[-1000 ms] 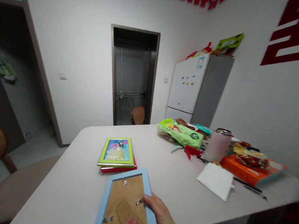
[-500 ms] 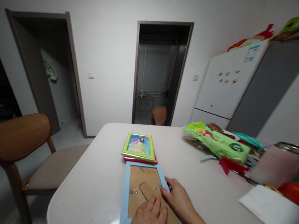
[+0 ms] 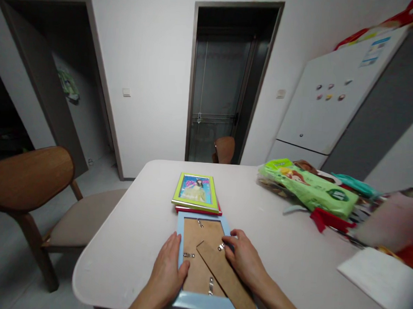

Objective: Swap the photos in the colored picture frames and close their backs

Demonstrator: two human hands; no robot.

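Observation:
A light blue picture frame (image 3: 181, 227) lies face down on the white table, its brown backing board (image 3: 202, 232) and slanted stand leg (image 3: 227, 278) uppermost. Small metal clips sit around the board, including a left clip (image 3: 188, 255), a bottom clip (image 3: 211, 286) and a tilted right clip (image 3: 221, 247). My left hand (image 3: 168, 268) grips the left edge, thumb over the border onto the board. On the opposite edge, my right hand (image 3: 244, 258) is closed round the border, fingertips at the right clip. Just beyond lies a yellow-green frame (image 3: 195, 191) with a princess picture, above a red frame (image 3: 203, 211).
On the table's right are a green wipes-like packet (image 3: 312, 185), a red item (image 3: 331, 220), a pinkish container (image 3: 384, 224) and a white sheet (image 3: 379, 283). A wooden chair (image 3: 28, 177) stands left of the rounded table edge (image 3: 83, 263). Behind is a fridge (image 3: 309, 104).
My left hand has moved from the backing board to the frame's left edge, uncovering the bottom clip. The right clip has turned from level to slanted under my right fingers. The view has shifted slightly.

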